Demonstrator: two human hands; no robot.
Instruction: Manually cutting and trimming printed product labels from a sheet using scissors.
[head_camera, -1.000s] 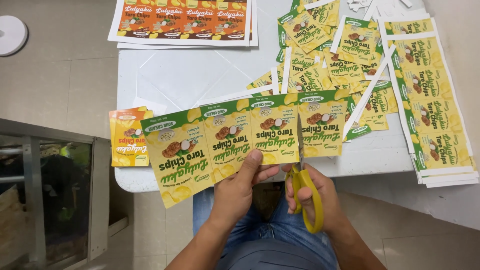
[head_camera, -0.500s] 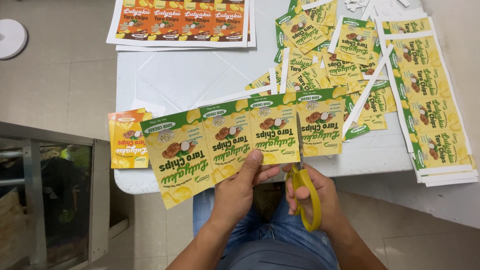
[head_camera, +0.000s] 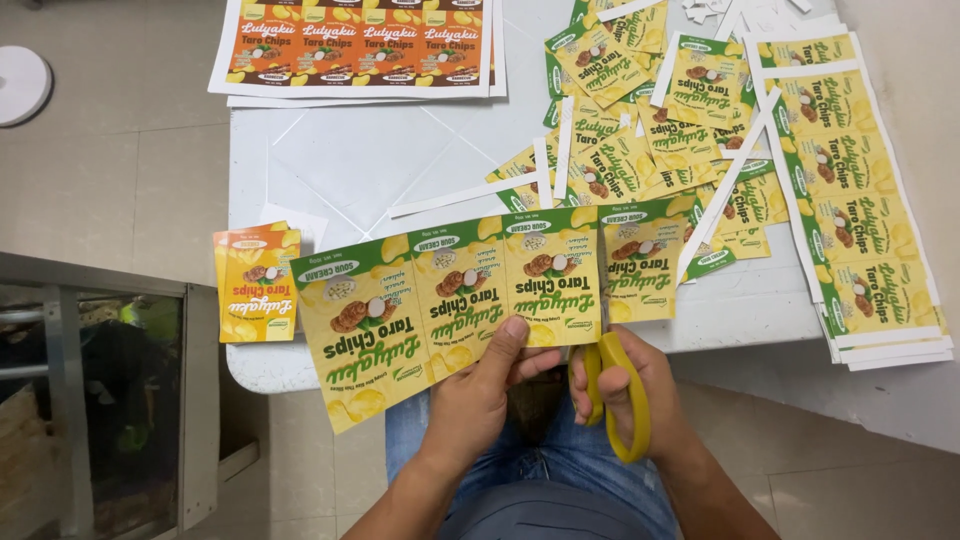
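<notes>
My left hand (head_camera: 480, 390) pinches the near edge of a strip of yellow and green snack labels (head_camera: 440, 295), held out over the near edge of the white table (head_camera: 370, 160). My right hand (head_camera: 640, 400) grips yellow-handled scissors (head_camera: 615, 385). Their blades sit in the strip between the third label and the rightmost label (head_camera: 642, 262), which hangs partly cut away.
Loose cut yellow labels (head_camera: 640, 110) and white paper offcuts (head_camera: 470, 195) pile up at the table's back right. Long yellow label strips (head_camera: 850, 190) lie on the right. Orange label sheets (head_camera: 360, 45) rest at the back. An orange cut label (head_camera: 257, 285) sits at the left corner.
The cut between the third and rightmost labels has lengthened a little. Both hands stay in nearly the same place.
</notes>
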